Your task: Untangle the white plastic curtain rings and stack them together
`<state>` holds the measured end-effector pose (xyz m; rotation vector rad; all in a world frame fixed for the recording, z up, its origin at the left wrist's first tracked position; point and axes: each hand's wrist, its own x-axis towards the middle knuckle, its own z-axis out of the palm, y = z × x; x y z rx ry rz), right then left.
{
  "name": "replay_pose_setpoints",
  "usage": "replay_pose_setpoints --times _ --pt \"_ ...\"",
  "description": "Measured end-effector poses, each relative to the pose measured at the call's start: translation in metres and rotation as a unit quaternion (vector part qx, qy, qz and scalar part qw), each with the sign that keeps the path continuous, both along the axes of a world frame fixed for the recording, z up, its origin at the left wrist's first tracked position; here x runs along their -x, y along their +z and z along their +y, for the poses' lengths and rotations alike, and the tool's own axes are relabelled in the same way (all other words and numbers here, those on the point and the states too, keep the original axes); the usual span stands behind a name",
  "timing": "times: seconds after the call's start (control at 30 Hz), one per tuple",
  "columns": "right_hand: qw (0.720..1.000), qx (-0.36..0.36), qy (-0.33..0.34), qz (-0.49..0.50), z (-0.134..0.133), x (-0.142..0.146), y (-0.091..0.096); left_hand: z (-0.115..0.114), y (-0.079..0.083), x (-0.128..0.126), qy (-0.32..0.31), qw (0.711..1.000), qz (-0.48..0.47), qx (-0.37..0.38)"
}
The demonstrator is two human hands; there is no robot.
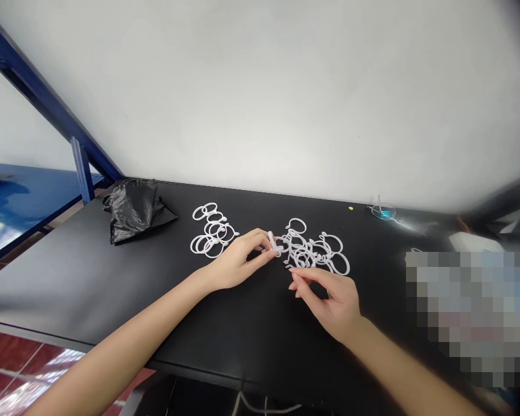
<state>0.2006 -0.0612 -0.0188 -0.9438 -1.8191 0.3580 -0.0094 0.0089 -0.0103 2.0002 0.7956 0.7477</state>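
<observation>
My left hand [247, 257] is closed in a pinch on a white curtain ring [272, 240], held nearly edge-on just above the table. Right beside it lies a tangled pile of white plastic rings [302, 251], some with small knobbed ends showing. My right hand [329, 294] is at the near edge of that pile, thumb and fingertips pressed together. Whether a ring's end is between them, I cannot make out. To the left of my left hand, a looser group of similar rings [208, 245] lies flat, partly overlapping.
On the black table [225, 341], a crumpled black plastic bag [134, 211] lies at the back left. A clear item with a teal patch [385, 212] and a yellow scrap [351, 208] lie near the wall. A blurred-out object [476, 312] is at right. Blue metal framing [82, 167] stands left.
</observation>
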Motion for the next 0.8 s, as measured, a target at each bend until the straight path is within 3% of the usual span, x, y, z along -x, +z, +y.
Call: replay_pose_setpoints --times 0.13,0.33,0.6,0.8 --pt "1.000 -0.002 0.002 0.003 0.0004 -0.0008 -0.0007 0.0012 -0.0001 -0.0025 0.034 0.986 -0.079 0.145" --pt "1.000 0.002 0.006 0.002 0.0012 -0.0009 -0.0014 0.0029 -0.0022 -0.0043 0.055 0.950 -0.149 0.270" --pt "0.999 0.012 -0.031 0.017 0.0047 0.0021 -0.0022 0.0016 0.0007 -0.0046 0.037 0.884 -0.269 0.380" --pt "0.998 0.050 -0.031 0.018 0.0055 0.0038 -0.0044 -0.0034 0.0020 -0.0073 0.005 0.869 -0.274 0.413"
